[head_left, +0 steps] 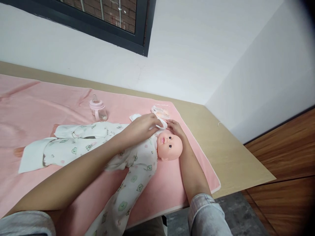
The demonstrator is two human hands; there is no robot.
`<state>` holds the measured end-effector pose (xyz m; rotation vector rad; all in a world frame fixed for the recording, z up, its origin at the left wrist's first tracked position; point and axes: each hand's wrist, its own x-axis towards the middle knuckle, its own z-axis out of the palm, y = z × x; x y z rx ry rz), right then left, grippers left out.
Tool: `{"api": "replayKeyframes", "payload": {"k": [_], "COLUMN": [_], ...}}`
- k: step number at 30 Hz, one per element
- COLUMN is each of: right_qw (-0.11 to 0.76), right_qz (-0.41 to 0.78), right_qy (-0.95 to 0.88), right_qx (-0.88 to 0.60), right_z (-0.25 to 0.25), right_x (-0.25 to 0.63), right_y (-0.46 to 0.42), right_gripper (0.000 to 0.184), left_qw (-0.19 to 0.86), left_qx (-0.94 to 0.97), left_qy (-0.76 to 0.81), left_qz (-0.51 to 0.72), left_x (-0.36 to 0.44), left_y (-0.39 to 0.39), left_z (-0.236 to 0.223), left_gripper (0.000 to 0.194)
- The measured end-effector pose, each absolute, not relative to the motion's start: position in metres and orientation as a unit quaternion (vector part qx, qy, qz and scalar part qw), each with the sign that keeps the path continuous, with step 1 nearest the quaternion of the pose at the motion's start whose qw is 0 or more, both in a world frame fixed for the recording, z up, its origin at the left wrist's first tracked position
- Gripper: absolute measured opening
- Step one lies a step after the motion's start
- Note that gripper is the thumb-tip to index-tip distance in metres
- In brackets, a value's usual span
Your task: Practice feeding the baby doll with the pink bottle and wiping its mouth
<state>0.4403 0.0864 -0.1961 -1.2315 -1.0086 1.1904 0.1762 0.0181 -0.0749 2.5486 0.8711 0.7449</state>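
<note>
A baby doll lies on its back on a pink blanket, head toward the right. Its white clothes carry green and pink animal prints; one long sleeve stretches toward the near edge. My left hand reaches over the doll's chest, its fingers closed on a white cloth beside the neck. Whether this cloth belongs to the clothes I cannot tell. Around the top of the doll's head comes my right arm, with my right hand beside the cheek, its slightly bent fingers apart near the cloth.
A pink-lidded baby bottle stands upright behind the doll's legs. A small clear packet lies past my hands. The wooden table shows beyond the blanket, with a white wall and a dark-framed window behind.
</note>
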Motion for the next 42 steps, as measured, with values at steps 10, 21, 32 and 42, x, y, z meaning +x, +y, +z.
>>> {"api": "replayKeyframes", "payload": {"k": [10,21,32,42], "right_qw": [0.422,0.336,0.387,0.464], "right_qz": [0.346,0.179,0.174,0.294], "right_qy": [-0.739,-0.818,-0.64,-0.604], "right_qx": [-0.395,-0.432,-0.64,-0.577], "right_z": [-0.066,-0.049,-0.082,-0.116], "right_x": [0.396,0.354,0.416,0.433], "right_y": [0.023,-0.008,0.04,0.087], "right_gripper": [0.017,0.015,0.021,0.041], "left_qw": [0.09,0.078,0.043,0.132], "left_qx": [0.883,0.899,0.776,0.635], "left_qy": [0.352,0.341,0.541,0.664], "left_qz": [0.298,0.265,0.322,0.373], "left_x": [0.14,0.133,0.035,-0.002], "left_y": [0.048,0.047,0.086,0.128], "left_z": [-0.067,-0.062,-0.037,-0.063], "left_gripper": [0.031,0.028,0.05,0.036]}}
